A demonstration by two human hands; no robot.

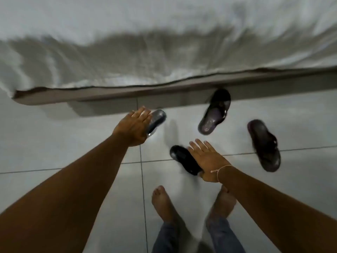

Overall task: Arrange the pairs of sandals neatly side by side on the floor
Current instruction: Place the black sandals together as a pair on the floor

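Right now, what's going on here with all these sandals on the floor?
A barefoot person is bending over a tiled floor beside a bed, reaching for scattered dark sandals. The left hand is over one sandal near the bed, and the right hand is over a black sandal closer to the feet; whether either is gripped yet is unclear. Two more sandals lie loose, one by the bed edge, one far right, at different angles. Nothing is paired up yet.

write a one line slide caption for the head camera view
Left hand and right hand each over a black sandal, two more sandals scattered on the tiled floor beside a bed.
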